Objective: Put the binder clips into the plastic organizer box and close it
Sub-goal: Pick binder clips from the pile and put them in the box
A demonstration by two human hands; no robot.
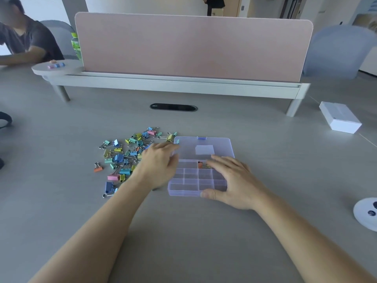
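Observation:
A clear plastic organizer box [189,181] lies open on the grey table, its lid [222,145] folded flat away from me. An orange binder clip [201,164] sits in a back compartment. A heap of coloured binder clips [126,156] is spread just left of the box. My left hand [158,166] hovers between the heap and the box's left edge with relaxed fingers, holding nothing that I can see. My right hand [230,180] rests flat over the box's right side, thumb at the front edge, fingertips beside the orange clip.
A pink desk divider [191,48] on a white stand crosses the back of the table, with a cable slot [173,107] in front of it. A white box [339,117] lies at the right, a white round device [367,213] at the right edge. A person sits far left.

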